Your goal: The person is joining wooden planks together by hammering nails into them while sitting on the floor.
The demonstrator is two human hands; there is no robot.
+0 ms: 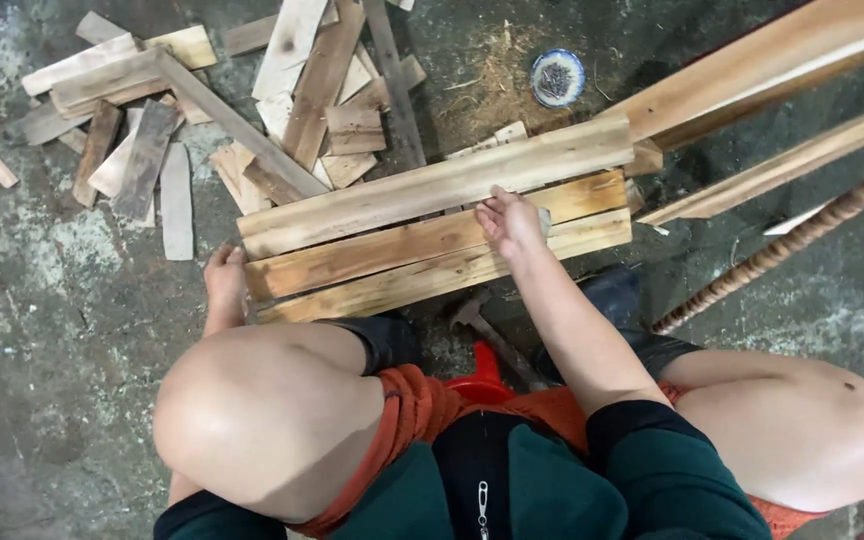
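Right, going L to R. Far left on the concrete floor [42, 330] there's a scrap pile [142, 130] of short offcuts, loose and overlapping, some greyed. If a plank end swings that way it'll likely knock the pile about; nothing pins those bits down.

My left hand [224, 282] sits at the left end of the stacked planks [432, 235], fingers curled against the end grain of the middle board. Looks like it's bracing rather than gripping, can't tell if the fingers close round anything. Risk here, imo: the ends look rough-sawn, so splinters if the stack slides into the palm.

The planks lie side by side just in front of my knees, three pale boards running up to the right, top one overlapping the next. They're only resting on each other, so a push from one end could fan them apart.

Right hand [510, 218] is on the middle board, fingers bent, pinching something small and grey at the tips. Too small to say what it is. If it's dropped it probably vanishes in the sawdust.

A hammer head [470, 312] pokes out under the planks near my shin, easy to kick. Further back a round tin of nails [558, 77] stands open, tip hazard. Right side: long rails [752, 75] and a turned spindle [782, 245] lean across, could roll.
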